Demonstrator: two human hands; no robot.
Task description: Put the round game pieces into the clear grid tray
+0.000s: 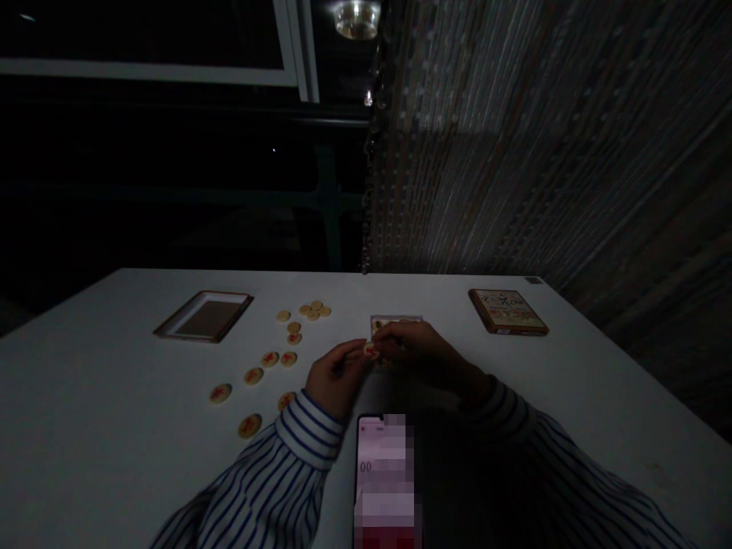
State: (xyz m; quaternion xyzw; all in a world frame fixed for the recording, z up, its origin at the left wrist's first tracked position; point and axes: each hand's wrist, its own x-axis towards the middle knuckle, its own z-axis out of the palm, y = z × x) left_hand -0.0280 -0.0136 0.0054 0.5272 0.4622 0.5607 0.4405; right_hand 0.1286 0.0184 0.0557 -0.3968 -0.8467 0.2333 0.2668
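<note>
A round Chinese chess piece [370, 350] with a red character sits between the fingertips of both hands. My left hand [337, 375] grips it from the left, its fingers closed. From the right, my right hand [420, 347] is closed on the same piece, its fingers curled. Both hands are over the near part of a small clear-edged tray [394, 316], which holds several pieces with dark characters. My right hand hides much of this tray. Loose wooden pieces [270, 359] lie on the table to the left, several showing red characters and others looking blank.
On the white table [142, 427], an open box part [203, 315] lies at the far left and a printed box lid [508, 311] at the far right. A lit phone [380, 465] lies between my forearms. Behind the table hangs a string curtain [486, 152]. The room is dim.
</note>
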